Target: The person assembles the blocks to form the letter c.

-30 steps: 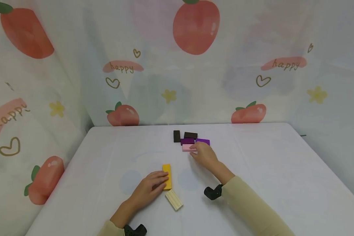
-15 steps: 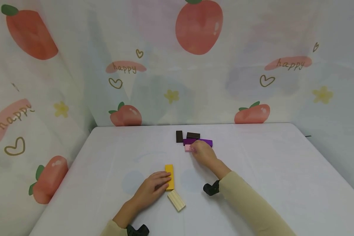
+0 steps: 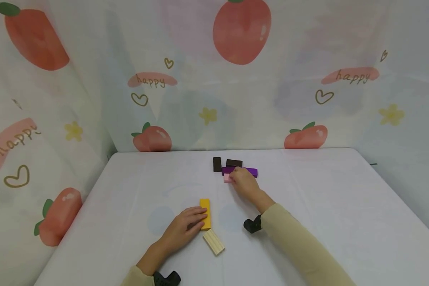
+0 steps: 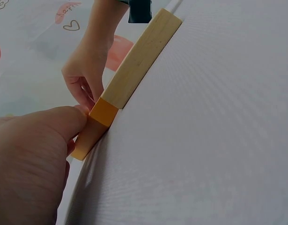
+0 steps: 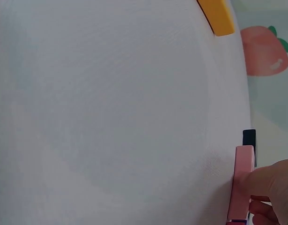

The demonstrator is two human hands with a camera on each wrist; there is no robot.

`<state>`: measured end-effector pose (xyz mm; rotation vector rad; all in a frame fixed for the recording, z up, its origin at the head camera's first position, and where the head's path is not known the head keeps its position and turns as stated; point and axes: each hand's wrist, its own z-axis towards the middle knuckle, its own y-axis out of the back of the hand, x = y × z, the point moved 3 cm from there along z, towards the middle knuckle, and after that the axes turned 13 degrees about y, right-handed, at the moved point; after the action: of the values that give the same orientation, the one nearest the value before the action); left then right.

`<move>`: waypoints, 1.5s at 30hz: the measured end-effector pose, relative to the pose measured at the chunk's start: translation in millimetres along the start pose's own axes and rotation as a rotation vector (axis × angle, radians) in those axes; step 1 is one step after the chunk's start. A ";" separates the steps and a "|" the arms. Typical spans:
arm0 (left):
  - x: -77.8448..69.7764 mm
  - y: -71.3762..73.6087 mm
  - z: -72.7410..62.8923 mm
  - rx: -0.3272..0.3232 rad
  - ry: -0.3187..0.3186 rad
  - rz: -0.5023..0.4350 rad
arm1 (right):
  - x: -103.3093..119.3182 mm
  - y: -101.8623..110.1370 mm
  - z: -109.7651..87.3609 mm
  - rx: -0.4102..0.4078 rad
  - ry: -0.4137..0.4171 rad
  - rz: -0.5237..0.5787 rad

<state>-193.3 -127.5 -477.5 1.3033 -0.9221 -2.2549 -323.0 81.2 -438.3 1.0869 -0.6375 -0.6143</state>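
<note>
My left hand (image 3: 183, 229) lies over a yellow wooden block (image 3: 207, 221), its fingers on the top and the thumb against the side. A pale, natural-wood block (image 3: 213, 242) sits at an angle by the yellow block's near end. Farther off, my right hand (image 3: 245, 183) pinches a pink block (image 5: 241, 199); in the right wrist view the thumb presses its face. Fingers hide the pink block's right part in the head view. Directly behind it lie a dark purple block (image 3: 227, 170) and a violet block (image 3: 252, 172), partly covered by the hand.
Two dark brown blocks lie at the back, one lengthwise (image 3: 217, 164) and one crosswise (image 3: 234, 163). A white cloth covers the table (image 3: 307, 190). A printed curtain (image 3: 250, 99) rises behind the table's far edge. Each wrist wears a black device (image 3: 252, 225).
The right hand's spread fingers have closed on the pink block, covering more of its right part. The right forearm has shifted slightly leftward. The left hand stays on the yellow block.
</note>
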 end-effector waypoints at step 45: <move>0.8 -1.0 -0.2 0.018 0.029 -0.019 | 32.8 -11.0 -10.4 0.030 0.081 -0.074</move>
<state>-193.5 -127.4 -478.7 1.3537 -0.9254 -2.2409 -295.0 59.8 -446.5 1.1622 -0.5394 -0.6228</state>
